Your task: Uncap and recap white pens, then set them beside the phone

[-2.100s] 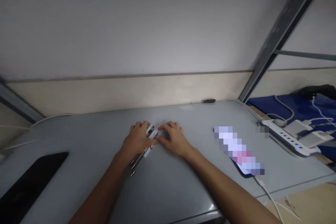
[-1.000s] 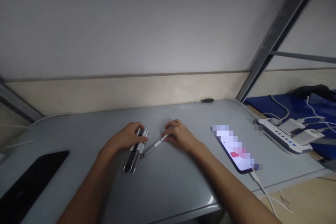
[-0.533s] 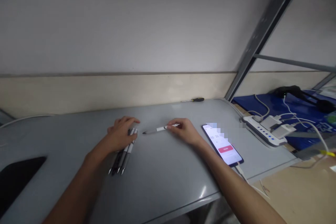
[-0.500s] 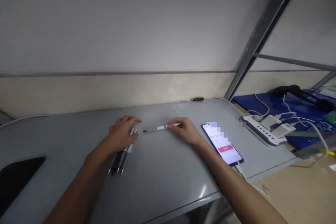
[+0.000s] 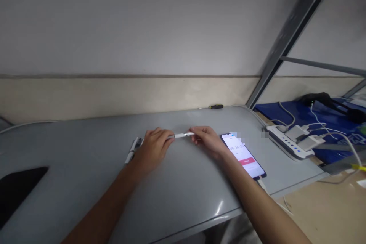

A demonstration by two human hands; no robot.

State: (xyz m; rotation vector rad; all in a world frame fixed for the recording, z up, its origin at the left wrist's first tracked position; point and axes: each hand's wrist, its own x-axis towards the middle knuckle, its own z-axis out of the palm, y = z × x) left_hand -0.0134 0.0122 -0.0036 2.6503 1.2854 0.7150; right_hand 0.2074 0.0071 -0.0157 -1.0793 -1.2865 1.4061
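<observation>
A single white pen (image 5: 183, 135) is held level just above the grey table (image 5: 177, 183), between my two hands. My right hand (image 5: 207, 141) pinches its right end. My left hand (image 5: 154, 148) grips its left end with the fingertips. A small bundle of pens (image 5: 134, 150) lies on the table just left of my left hand, partly hidden behind it.
A lit phone (image 5: 243, 155) on a charging cable lies right of my right hand. A white power strip (image 5: 288, 145) with plugs sits further right on a blue surface. A screwdriver (image 5: 213, 106) rests by the back wall. A black flat object (image 5: 17, 190) is at the left.
My right hand pulled one pen out of the bundle and lifted it to the right. My left hand has let go of the bundle and taken the pen's other end.
</observation>
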